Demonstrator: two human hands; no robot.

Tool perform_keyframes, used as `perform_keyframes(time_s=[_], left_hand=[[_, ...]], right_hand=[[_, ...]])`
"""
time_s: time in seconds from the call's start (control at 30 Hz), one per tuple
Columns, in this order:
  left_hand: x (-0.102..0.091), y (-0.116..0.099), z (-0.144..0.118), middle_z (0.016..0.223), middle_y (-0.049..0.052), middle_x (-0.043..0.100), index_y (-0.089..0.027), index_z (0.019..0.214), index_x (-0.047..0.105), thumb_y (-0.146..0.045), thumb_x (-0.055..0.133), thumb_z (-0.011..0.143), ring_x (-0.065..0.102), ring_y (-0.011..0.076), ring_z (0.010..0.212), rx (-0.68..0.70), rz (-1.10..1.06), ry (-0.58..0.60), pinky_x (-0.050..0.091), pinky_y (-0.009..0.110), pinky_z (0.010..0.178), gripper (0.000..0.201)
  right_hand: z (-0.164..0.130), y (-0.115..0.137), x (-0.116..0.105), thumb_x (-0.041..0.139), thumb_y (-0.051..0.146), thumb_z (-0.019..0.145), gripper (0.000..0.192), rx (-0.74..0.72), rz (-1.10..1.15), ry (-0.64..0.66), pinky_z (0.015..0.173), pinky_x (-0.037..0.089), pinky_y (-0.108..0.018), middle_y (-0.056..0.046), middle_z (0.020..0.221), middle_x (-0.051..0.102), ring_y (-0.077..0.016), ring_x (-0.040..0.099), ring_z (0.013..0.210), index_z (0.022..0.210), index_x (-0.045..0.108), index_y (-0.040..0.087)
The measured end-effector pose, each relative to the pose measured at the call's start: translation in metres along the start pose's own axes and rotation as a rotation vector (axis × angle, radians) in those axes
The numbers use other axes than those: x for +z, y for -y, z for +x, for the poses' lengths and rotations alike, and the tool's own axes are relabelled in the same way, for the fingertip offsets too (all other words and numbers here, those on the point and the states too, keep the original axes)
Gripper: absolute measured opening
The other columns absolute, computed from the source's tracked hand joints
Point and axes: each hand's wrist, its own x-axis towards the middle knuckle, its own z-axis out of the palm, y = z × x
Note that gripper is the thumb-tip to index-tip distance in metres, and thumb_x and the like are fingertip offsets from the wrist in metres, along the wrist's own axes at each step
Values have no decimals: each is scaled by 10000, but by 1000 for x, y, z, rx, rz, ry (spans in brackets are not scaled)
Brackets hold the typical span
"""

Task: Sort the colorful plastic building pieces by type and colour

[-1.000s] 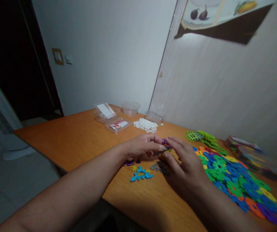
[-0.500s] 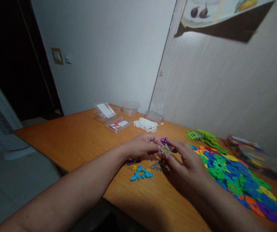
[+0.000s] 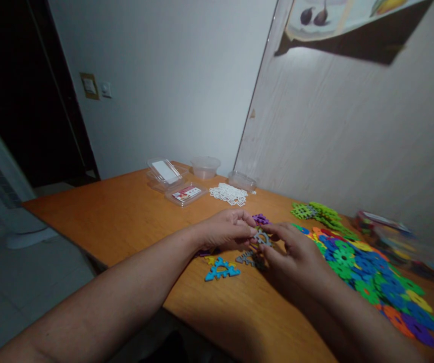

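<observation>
Between my two hands is a grey notched plastic building piece (image 3: 263,238), held up over the table. My left hand (image 3: 232,228) pinches its left side with thumb and fingertips. Closed on the right side of the same piece is my right hand (image 3: 290,244). Just behind it shows a purple notched piece (image 3: 261,219). Below the hands lie another grey piece (image 3: 245,258) and a blue triangular piece (image 3: 221,270) with a yellow one (image 3: 210,260) beside it. My left forearm partly hides further purple pieces.
Right of my hands spreads a heap of coloured flower-shaped discs (image 3: 376,272). Green lattice pieces (image 3: 321,213) lie behind it. White square pieces (image 3: 228,193), clear lidded boxes (image 3: 184,193) and a clear bowl (image 3: 205,166) stand toward the wall. The table's edge (image 3: 69,238) runs along the left.
The grey piece and my fingers have shifted slightly right and down. More of the purple piece behind them shows now. Both hands keep their hold.
</observation>
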Motion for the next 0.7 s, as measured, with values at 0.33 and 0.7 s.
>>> perform_keyframes(time_s=[0.33,0.7], left_hand=[[-15,2,7,846,33,679,-146,988,577,-238,672,810,625,107,753,128,190,-254,462,240,711,222],[-14,4,6,727,-18,587,-148,936,613,-281,653,783,520,93,632,103,452,-256,346,206,557,206]], right_hand=[[-2,-23,-3,634,410,858,330,172,-154,98,799,485,-390,-79,1008,720,-262,631,933,1112,740,228],[-2,-27,-2,630,470,846,495,219,-127,221,793,514,-395,-102,1024,719,-285,658,940,1260,679,204]])
